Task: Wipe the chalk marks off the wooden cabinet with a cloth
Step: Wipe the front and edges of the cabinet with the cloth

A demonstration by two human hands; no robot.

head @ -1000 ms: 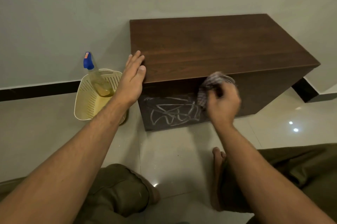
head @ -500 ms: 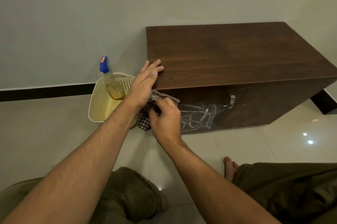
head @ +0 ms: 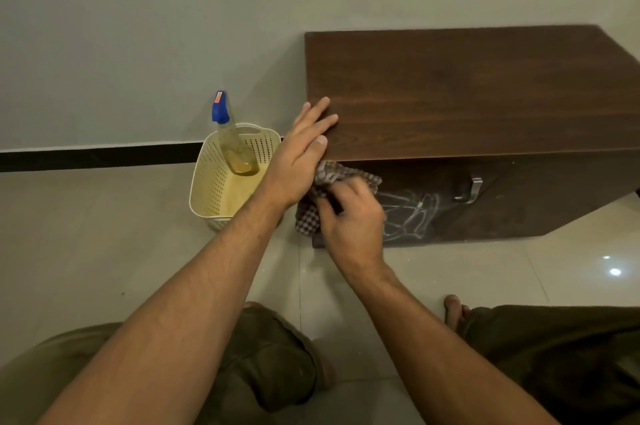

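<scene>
Hard to make out much of the cloth (head: pixel 320 194), mostly tucked under both hands; just a checked bunch pressed on the front left corner of the cabinet (head: pixel 467 92). Right hand (head: pixel 353 218) clamped on it, left hand (head: pixel 301 154) flat, fingers together, on the top edge. Chalk marks (head: pixel 410 213) smeared, partly hidden, just right of the knuckles. Long side runs left to right, far end cut off.
</scene>
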